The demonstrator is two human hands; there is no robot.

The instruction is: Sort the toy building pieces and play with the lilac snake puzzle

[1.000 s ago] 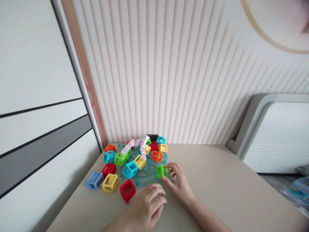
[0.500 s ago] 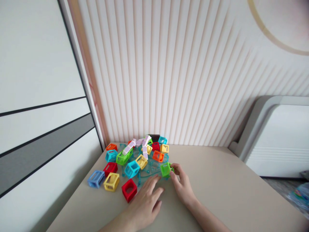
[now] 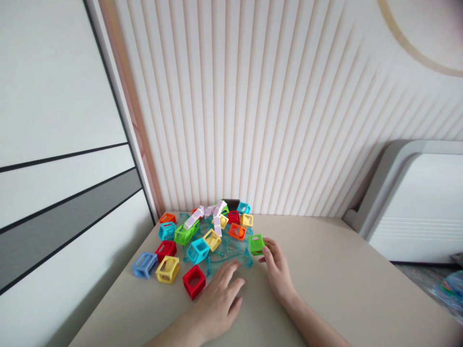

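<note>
A green cube frame (image 3: 256, 245) is gripped at its right side by the thumb and fingers of my right hand (image 3: 277, 270). My left hand (image 3: 221, 300) rests palm down on the table with its fingers apart, holding nothing. Just left of it sits a red cube (image 3: 194, 282). Beyond my fingertips lie clear teal pieces (image 3: 231, 260), a cyan cube (image 3: 197, 250) and a yellow cube (image 3: 212, 239).
More blocks spread to the left and back: a blue cube (image 3: 144, 265), a yellow cube (image 3: 168, 269), an orange cube (image 3: 237, 232) and pale purple strips (image 3: 194, 218). A ribbed wall (image 3: 238, 106) stands behind the table (image 3: 325, 274).
My right hand has moved slightly right and away from the teal pieces with the green cube, which is turned differently. My left hand has barely moved.
</note>
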